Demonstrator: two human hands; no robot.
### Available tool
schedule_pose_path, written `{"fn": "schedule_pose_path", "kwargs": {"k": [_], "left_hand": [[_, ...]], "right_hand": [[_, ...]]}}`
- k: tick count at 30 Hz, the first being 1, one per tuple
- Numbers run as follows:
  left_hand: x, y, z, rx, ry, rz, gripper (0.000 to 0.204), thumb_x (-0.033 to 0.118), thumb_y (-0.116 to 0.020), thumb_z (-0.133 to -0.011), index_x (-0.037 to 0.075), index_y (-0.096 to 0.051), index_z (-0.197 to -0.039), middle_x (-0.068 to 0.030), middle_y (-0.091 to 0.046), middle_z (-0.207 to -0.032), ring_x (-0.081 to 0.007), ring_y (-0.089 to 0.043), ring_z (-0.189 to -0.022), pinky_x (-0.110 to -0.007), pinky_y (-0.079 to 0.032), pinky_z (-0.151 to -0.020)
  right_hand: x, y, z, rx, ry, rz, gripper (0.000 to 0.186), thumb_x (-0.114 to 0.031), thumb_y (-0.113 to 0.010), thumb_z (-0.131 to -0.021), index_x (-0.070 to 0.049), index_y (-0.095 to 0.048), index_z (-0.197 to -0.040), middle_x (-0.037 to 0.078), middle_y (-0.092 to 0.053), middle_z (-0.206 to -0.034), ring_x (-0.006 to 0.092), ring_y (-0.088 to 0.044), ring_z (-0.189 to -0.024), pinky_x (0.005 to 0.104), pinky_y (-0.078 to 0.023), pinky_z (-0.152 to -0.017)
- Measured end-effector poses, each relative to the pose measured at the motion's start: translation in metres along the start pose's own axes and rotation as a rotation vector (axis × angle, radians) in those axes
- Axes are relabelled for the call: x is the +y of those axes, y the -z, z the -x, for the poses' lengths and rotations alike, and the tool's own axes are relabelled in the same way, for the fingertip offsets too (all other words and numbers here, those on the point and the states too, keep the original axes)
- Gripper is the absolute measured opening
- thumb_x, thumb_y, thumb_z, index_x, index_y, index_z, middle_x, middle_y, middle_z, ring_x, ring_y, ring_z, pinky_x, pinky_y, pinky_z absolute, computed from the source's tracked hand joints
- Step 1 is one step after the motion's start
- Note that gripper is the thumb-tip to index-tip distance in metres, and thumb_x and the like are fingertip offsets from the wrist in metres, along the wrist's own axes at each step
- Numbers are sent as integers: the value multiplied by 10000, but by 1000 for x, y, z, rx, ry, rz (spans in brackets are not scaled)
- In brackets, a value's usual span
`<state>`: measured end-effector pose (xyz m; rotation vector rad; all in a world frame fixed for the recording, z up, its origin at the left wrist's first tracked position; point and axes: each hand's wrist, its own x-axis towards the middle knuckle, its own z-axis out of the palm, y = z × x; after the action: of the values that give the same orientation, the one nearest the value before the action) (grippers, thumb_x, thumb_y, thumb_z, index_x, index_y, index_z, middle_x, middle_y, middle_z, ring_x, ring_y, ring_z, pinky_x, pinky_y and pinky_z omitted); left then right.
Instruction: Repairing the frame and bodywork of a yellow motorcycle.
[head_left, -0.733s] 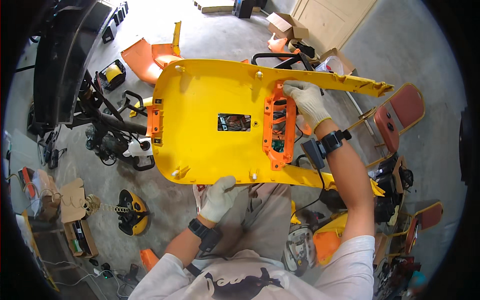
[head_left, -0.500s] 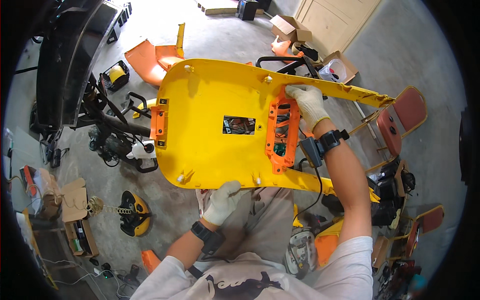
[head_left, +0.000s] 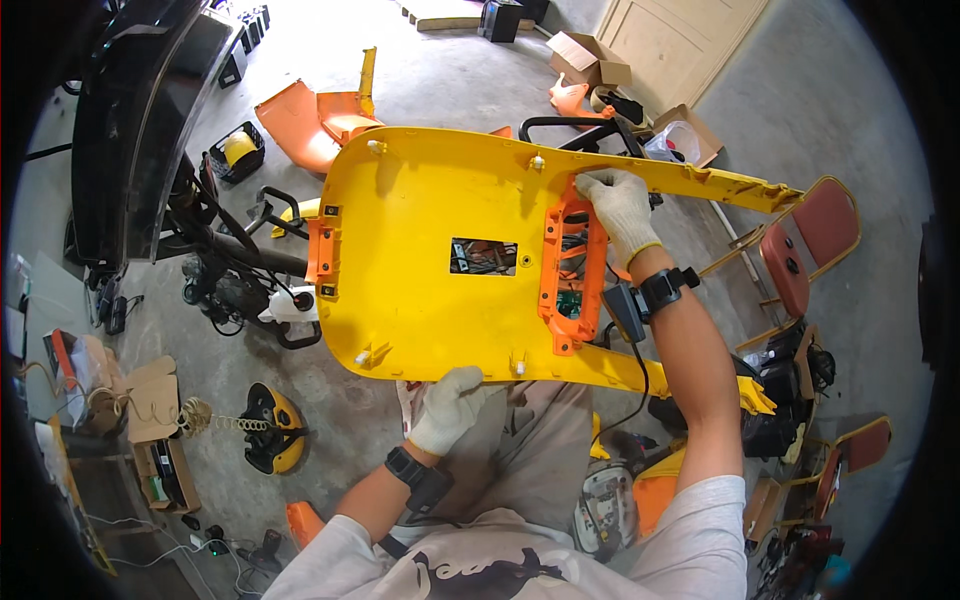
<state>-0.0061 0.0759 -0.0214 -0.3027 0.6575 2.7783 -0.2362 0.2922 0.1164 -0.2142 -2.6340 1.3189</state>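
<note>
A large yellow plastic body panel (head_left: 410, 310) lies level in front of me, its inner side up, with white clips near its edges and a rectangular opening in the middle. My left hand (head_left: 447, 410), in a pale work glove, is closed on its near edge; the fingers underneath are partly hidden. Across the panel's right part lies an orange plastic frame (head_left: 549, 265). My gloved right hand (head_left: 618, 210) is closed round the far end of this frame. A small orange bracket (head_left: 320, 250) is fixed with dark fasteners at the panel's left edge.
Left of the panel stands a vehicle front with a dark windscreen (head_left: 130, 130) and metal tubing. Orange panels (head_left: 300, 125) lie beyond. Red chairs (head_left: 785, 265) stand on the right. Cardboard boxes (head_left: 590, 60), a yellow-black part (head_left: 275, 428) and cables lie on the floor.
The view has shifted slightly. The yellow panel's far edge sits a little nearer to me. Both hands keep their places on the panel and the orange frame.
</note>
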Motion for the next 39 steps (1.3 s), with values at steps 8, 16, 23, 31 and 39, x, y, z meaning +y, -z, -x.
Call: {"fn": "schedule_pose_path", "kwargs": {"k": [8, 16, 23, 31, 39], "left_hand": [[1, 11, -4, -130, 102, -47, 471, 26, -401, -967, -136, -422, -1408, -242, -512, -1444, -366, -508, -1354, -465, -398, -1173], [-2, 6, -3, -12, 61, -37, 523, 35, -514, -898, -73, -452, -1406, -227, -571, -1392, -409, -559, -1296, -573, -461, -1097], [-7, 9, -6, -21, 24, -45, 520, 38, -520, -896, -79, -455, -1399, -232, -586, -1369, -407, -579, -1271, -570, -472, -1087], [-13, 23, -8, 30, 28, -53, 516, 13, -511, -879, -80, -461, -1384, -237, -594, -1344, -428, -594, -1240, -582, -492, -1061], [-10, 18, -5, 20, 19, -61, 519, 17, -508, -883, -80, -456, -1390, -235, -586, -1357, -424, -587, -1251, -584, -487, -1066]], "right_hand": [[5, 7, -12, -40, 74, 204, 266, -242, -712, -879, -22, -775, -1014, 128, -769, -928, 233, -735, -871, 341, -539, -804], [9, 1, -10, 32, 45, 99, 250, -225, -712, -878, -21, -777, -1006, 122, -772, -944, 229, -733, -881, 339, -538, -811], [8, 10, -17, -96, 16, 91, 286, -243, -723, -866, 9, -769, -992, 119, -765, -916, 233, -724, -855, 327, -532, -797], [4, 8, -17, -56, 5, 188, 305, -244, -713, -867, 27, -758, -999, 136, -759, -917, 239, -721, -852, 331, -524, -794], [23, 4, -35, -147, -52, 60, 307, -266, -722, -872, 12, -743, -1000, 118, -757, -933, 219, -718, -854, 324, -526, -779]]}}
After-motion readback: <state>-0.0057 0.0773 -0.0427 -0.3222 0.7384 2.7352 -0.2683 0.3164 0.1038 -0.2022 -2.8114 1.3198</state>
